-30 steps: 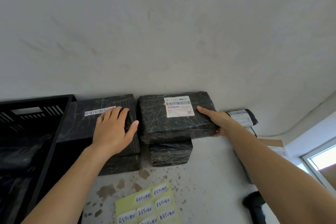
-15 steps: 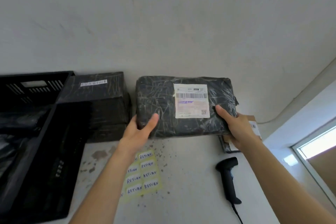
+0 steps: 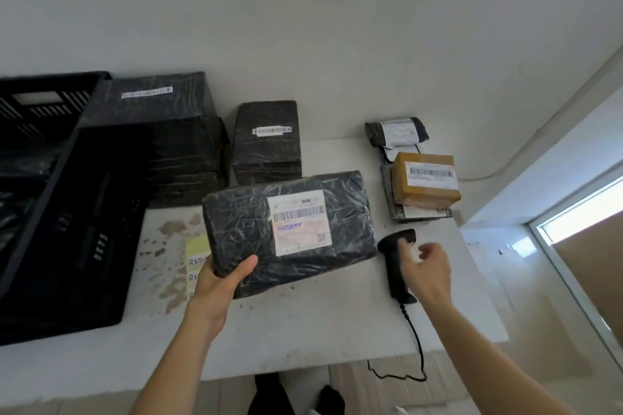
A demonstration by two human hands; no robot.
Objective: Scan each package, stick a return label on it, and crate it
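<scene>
My left hand (image 3: 220, 283) grips the near left corner of a black plastic-wrapped package (image 3: 242, 232), thumb on top; its white shipping label with a barcode faces up. The package is tilted over the white table (image 3: 303, 323). My right hand (image 3: 426, 266) hovers just over the black barcode scanner (image 3: 394, 266), which lies on the table to the right; its fingers are loosely curled and hold nothing. A yellow sheet of return labels (image 3: 195, 256) lies partly hidden under the package and my left hand. The black crate (image 3: 57, 212) stands at the left.
More black-wrapped packages (image 3: 161, 145) (image 3: 268, 138) are stacked at the back by the wall. A brown box (image 3: 424, 182) on flat parcels and a rolled dark bag (image 3: 396, 131) sit back right. The scanner cable (image 3: 414, 340) runs off the front edge. Table edge is close on the right.
The package came down off the stack toward me, now held by my left hand alone. My right hand let go of it and moved right, over the scanner.
</scene>
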